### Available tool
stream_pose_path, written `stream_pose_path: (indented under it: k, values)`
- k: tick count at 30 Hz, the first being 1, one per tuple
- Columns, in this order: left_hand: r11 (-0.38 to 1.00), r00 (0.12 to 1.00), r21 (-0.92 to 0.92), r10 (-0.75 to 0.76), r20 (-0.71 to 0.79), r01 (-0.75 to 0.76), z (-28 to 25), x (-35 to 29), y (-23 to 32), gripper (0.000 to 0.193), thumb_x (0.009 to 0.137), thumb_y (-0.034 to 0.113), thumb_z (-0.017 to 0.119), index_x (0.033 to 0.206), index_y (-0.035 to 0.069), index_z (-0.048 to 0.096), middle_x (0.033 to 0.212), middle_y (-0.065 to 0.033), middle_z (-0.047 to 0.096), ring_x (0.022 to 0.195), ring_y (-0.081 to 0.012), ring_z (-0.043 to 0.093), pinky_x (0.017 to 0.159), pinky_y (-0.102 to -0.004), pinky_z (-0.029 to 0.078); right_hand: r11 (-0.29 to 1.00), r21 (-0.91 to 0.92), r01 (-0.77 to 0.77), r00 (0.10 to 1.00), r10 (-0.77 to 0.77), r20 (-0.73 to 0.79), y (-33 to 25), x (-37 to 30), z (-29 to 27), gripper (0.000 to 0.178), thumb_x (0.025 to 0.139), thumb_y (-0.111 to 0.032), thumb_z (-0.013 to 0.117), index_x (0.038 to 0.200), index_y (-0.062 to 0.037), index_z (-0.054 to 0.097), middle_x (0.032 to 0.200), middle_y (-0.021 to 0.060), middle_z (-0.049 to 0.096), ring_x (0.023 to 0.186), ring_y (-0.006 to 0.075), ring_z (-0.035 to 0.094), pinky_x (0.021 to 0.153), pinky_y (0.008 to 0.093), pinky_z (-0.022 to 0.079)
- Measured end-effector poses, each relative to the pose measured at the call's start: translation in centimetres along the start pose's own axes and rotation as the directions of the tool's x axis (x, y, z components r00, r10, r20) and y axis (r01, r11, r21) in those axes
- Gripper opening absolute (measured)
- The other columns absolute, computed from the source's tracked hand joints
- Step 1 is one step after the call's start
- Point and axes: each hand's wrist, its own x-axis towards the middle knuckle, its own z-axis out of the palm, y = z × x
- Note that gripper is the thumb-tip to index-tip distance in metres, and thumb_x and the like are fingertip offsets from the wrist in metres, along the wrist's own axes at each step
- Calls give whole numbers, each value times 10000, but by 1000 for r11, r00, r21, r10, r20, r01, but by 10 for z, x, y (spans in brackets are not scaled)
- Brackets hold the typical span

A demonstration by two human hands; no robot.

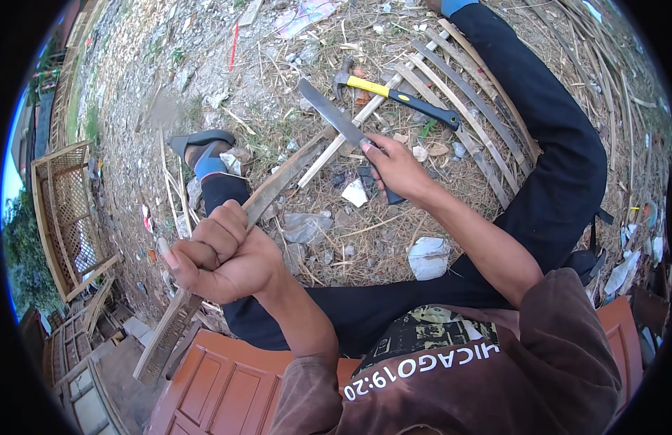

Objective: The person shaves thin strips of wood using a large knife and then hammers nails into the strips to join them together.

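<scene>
My left hand [223, 254] is closed round a long wooden strip [281, 177], which runs from the lower left up toward the middle of the view. In my right hand [399, 171] is a machete [328, 110] with a broad grey blade and a dark handle. Its blade points up and to the left, crossing over or close to the strip's far end; whether they touch I cannot tell. Just beyond the blade a hammer [405, 100] with a yellow and black handle lies across a thin pale strip [365, 112].
Several thin wooden slats [470, 109] lie side by side near my right leg [568, 123]. Beneath me is a reddish-brown panelled board [220, 388]. A lattice frame [68, 217] stands at the left. Dry grass, stones and a white chunk [428, 258] cover the ground.
</scene>
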Motion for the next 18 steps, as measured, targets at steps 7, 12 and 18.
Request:
stream_pose_path:
  k: [7, 12, 18]
  values:
    - [999, 1000, 40, 0, -12, 0, 3, -3, 2, 478, 1021, 330, 394, 604, 177, 219, 450, 37, 187, 436, -93, 113, 461, -293, 150, 997, 46, -58, 998, 57, 10, 7, -6, -8, 388, 1017, -265, 517, 1330, -35, 512, 688, -6, 506, 536, 79, 510, 489, 271, 434]
    - [997, 995, 70, -8, -97, 15, 0, 1, 3, 488, 1016, 334, 405, 599, 177, 207, 448, 34, 186, 436, -91, 113, 463, -289, 153, 853, -350, 387, 883, -452, -127, -1, -18, 4, 356, 949, -174, 583, 1257, -18, 497, 751, 106, 589, 643, 238, 617, 599, 384, 480]
    - [996, 983, 86, 19, -181, -3, 16, -2, 0, 494, 1014, 345, 413, 600, 179, 200, 450, 35, 185, 434, -89, 112, 464, -287, 152, 676, -379, 632, 769, -609, 194, -40, -77, 56, 414, 884, -99, 616, 1242, -16, 427, 873, 237, 645, 743, 472, 641, 608, 517, 522]
